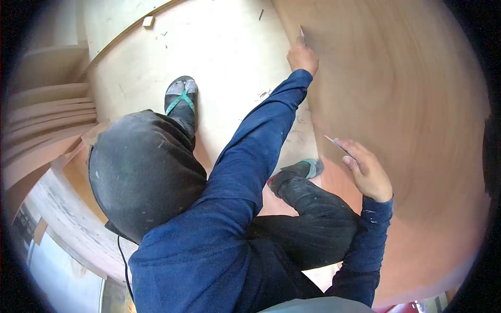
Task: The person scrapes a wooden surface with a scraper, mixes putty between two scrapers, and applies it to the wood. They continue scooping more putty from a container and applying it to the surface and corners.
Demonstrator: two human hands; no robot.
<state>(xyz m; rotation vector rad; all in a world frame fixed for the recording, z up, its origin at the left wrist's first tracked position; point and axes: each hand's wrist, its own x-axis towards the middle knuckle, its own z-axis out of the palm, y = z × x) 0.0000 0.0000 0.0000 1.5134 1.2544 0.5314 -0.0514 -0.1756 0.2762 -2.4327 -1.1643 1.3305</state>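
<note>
My left hand [303, 56] reaches far forward along the edge of a large brown wooden panel [417, 104], closed around a thin, pointed-looking blade [302, 34] that sticks up past the fingers. Its handle is hidden in the grip. Closer to me, my right hand [368, 169] pinches a thin flat blade [338, 145] between thumb and straightened fingers. This one shows nearly edge-on, with a reddish tip, so its exact kind cannot be made out. Behind both hands lies the panel's wood-grain face; whether either blade touches it cannot be told.
The pale floor board [235, 52] carries dark scraps and a small wooden block [148, 22]. My feet, in sandals [181, 96], stand on it, one close to the panel. Curved wooden layers [52, 112] rise at the left. A dark cord [124, 261] hangs beside my body.
</note>
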